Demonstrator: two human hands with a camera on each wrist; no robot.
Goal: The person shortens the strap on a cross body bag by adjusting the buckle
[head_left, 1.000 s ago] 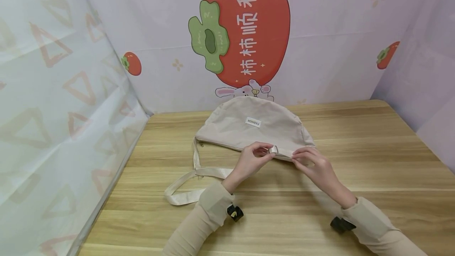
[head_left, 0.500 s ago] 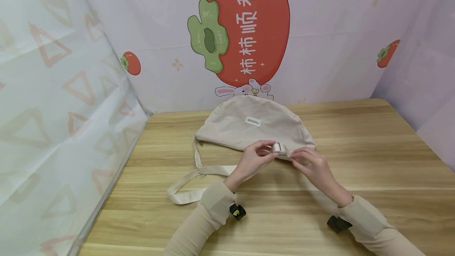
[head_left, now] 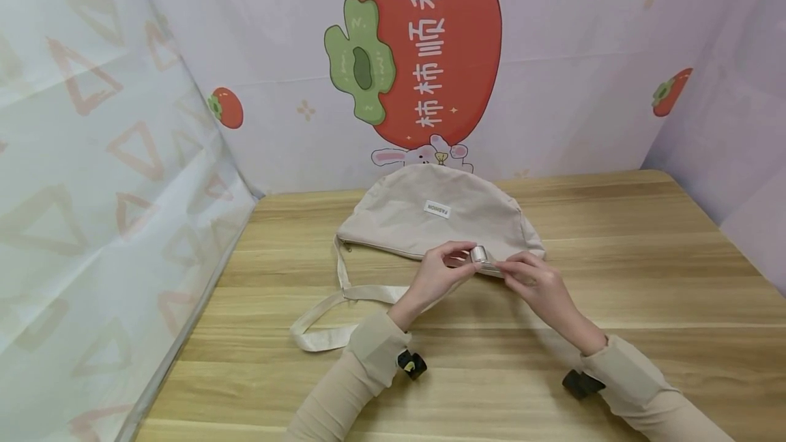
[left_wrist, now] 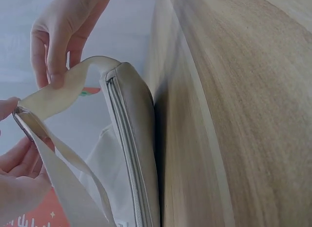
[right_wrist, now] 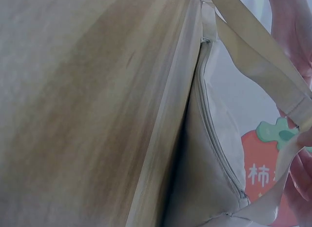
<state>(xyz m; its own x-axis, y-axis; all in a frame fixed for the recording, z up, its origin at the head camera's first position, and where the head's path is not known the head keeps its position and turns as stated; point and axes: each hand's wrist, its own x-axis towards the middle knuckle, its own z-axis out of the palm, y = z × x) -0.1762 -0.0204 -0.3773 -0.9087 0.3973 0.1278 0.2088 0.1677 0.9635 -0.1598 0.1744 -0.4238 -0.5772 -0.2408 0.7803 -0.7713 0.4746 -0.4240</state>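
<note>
A beige cloth bag (head_left: pixel 454 189) with a small white label lies at the back of the table. Its strap (head_left: pixel 322 340) loops across the wood at the left. Above the bag's zippered edge, my left hand (head_left: pixel 432 280) pinches the strap at its metal slide buckle (head_left: pixel 478 254). In the left wrist view, the buckle (left_wrist: pixel 23 120) sits between the left hand's (left_wrist: pixel 22 175) fingers and thumb. Close by on the right, my right hand (head_left: pixel 543 288) pinches the strap between the buckle and the bag's right end. The right wrist view shows the zipper (right_wrist: pixel 219 149) along the bag.
The wooden table (head_left: pixel 491 374) meets a white printed cloth backdrop (head_left: pixel 552 114) behind the bag. Another patterned cloth (head_left: pixel 92 224) hangs along the left side. Each wrist carries a small black camera, the left one (head_left: pixel 411 364) beside the sleeve.
My right hand has shifted slightly left, nearer my left hand. The strap at the buckle has turned and now bulges up in a small loop. The bag stays in place.
</note>
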